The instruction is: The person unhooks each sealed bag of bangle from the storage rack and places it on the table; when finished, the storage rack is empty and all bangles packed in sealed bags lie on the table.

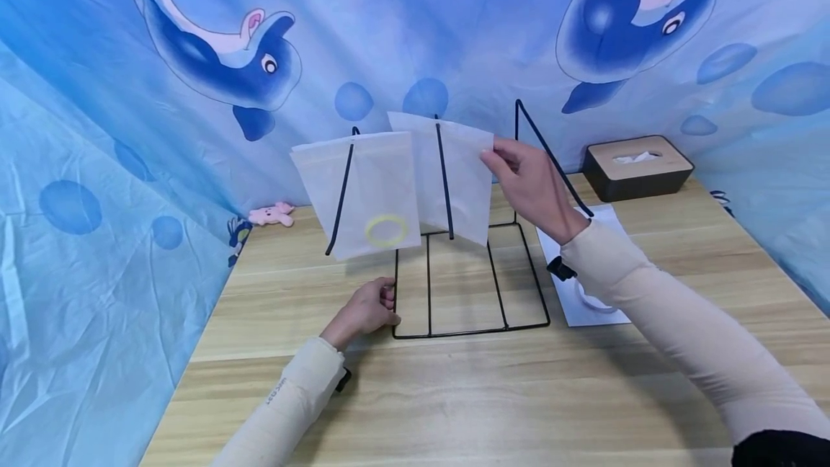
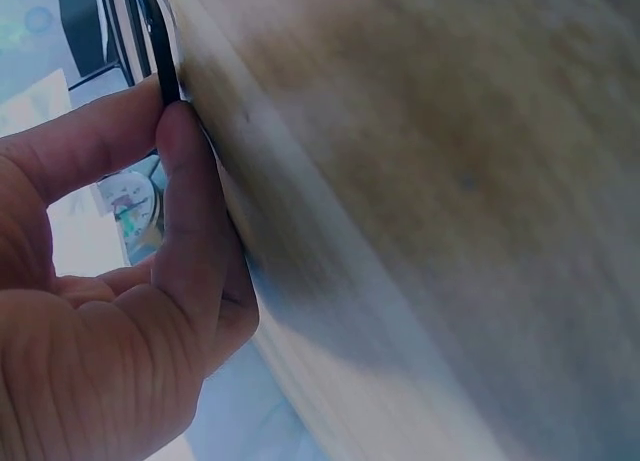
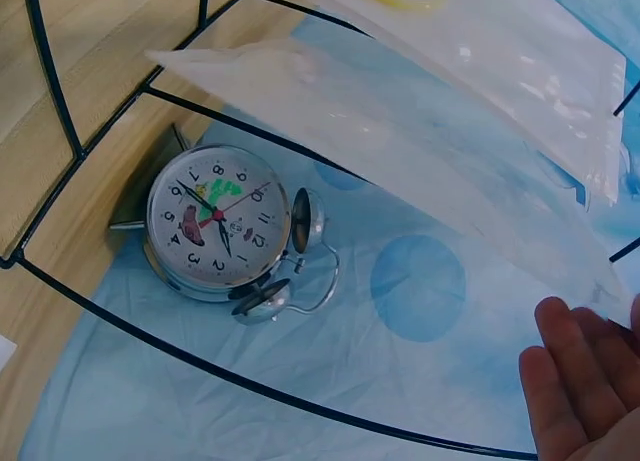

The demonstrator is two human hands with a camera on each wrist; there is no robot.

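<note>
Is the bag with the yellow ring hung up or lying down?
Hung up: the bag hangs from a black rod that passes through near its top.

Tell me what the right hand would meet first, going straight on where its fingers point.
The right hand would first meet the translucent plastic bag at its fingertips; beyond that, probably the black wire prong, though depth is unclear.

Blue dolphin-print sheeting (image 1: pixel 480 27) hangs behind and beside a wood-grain table (image 1: pixel 467 395).
</note>
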